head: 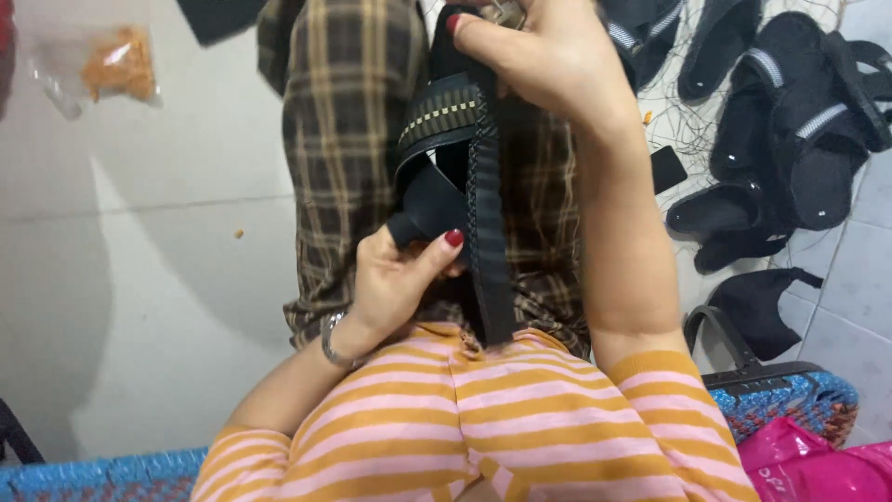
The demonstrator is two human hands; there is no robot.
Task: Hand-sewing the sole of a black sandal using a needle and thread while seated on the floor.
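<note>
Both hands hold a black rubber sandal with a ribbed sole edge upright over the lap. The left hand pinches its black strap near the body, and the right hand is closed around its far end. More black sandals lie on the white tiled floor to the right.

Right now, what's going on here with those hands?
A seated person holds a black sandal upright over their lap. The left hand grips its lower strap end, thumb pressed against the strap. The right hand holds the top of the sandal, near the upper edge of the view. More black sandals lie piled on the tiled floor to the person's right. A clear bag with something orange lies on the floor to their left.
</note>
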